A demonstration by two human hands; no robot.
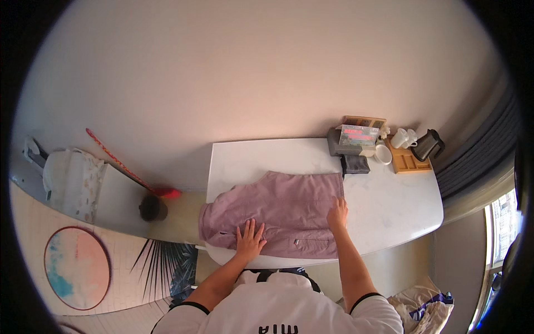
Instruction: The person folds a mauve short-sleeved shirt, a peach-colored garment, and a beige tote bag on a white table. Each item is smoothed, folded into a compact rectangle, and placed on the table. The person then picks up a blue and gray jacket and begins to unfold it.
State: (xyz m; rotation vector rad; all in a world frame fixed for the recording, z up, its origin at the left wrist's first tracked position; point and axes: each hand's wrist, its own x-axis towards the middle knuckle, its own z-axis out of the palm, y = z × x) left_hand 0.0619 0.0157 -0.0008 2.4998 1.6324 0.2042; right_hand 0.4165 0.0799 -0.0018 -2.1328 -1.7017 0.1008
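Observation:
A pair of mauve shorts (292, 200), seemingly folded in half lengthwise, lies on the white table (388, 204) before me. The waistband points left and the leg hem right. A pocket (313, 244) with a small tag shows near the front edge. My left hand (250, 242) rests palm down on the cloth towards the waistband, fingers spread. At the hem is my right hand (338, 213), its fingers close together on the edge; whether they pinch the cloth is not clear.
At the back right are a tissue-type box (333, 142), a dark folded cloth (355, 164), a white bowl (382, 154), a wooden tray (411, 163), white mugs (400, 137) and a kettle (426, 145). Left of the table stand a dark bin (152, 208) and a red broom (167, 193).

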